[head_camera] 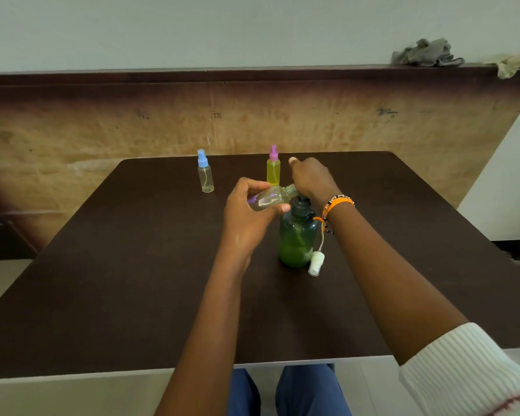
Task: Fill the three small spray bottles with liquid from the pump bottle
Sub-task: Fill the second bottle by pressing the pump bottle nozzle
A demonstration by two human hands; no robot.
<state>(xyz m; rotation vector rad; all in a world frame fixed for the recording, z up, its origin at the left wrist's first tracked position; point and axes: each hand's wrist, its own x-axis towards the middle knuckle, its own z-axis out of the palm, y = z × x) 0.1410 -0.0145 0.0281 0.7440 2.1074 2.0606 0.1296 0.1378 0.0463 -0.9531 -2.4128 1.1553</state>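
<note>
Starting at the left, at about eleven o'clock on the dark table (138, 265), we see a small spray bottle with a blue cap (205, 171), standing upright and looking nearly empty, well apart from everything else. Next, near twelve o'clock, stands the bottle with a pink cap (273, 166), capped and full of yellowish liquid, so we judge that one done.

At the centre, our left hand (249, 214) has its fingers and thumb curled round a third small bottle (272, 199), uncapped and tilted so its threaded neck points to about two o'clock, up against the spout of the green pump bottle (297, 235). Our right hand (309, 177) rests on the pump head with fingers curled down over it; we cannot tell how firmly it presses. An orange bracelet (338, 204) circles that wrist. Just right of the pump bottle's base, at about four o'clock from it, lies a loose white spray cap (316, 263) with its dip tube.

We judge the small bottle light, thin-walled and smooth, likely slippery if liquid runs down it, so it is best held round the mid-body, well clear of the neck. The pump bottle looks heavier and steady, roughly a third full.
</note>
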